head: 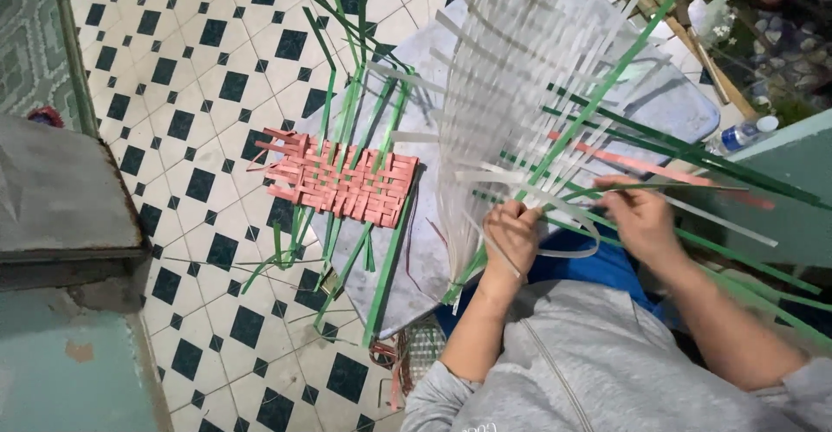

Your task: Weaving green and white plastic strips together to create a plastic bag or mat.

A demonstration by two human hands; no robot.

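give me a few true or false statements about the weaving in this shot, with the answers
1. The left hand grips the edge of the white woven panel. True.
2. The right hand lies flat on the floor. False: it is raised beside the panel, pinching a thin green strip.
3. The small pink woven mat lies to the left of the white panel. True.
4. The pink mat has blue strips running through it. False: the strips are green.
5. The tiled floor is plain grey. False: it is white with dark diamond squares.
6. A plastic bottle lies at the right, beyond the strips. True.
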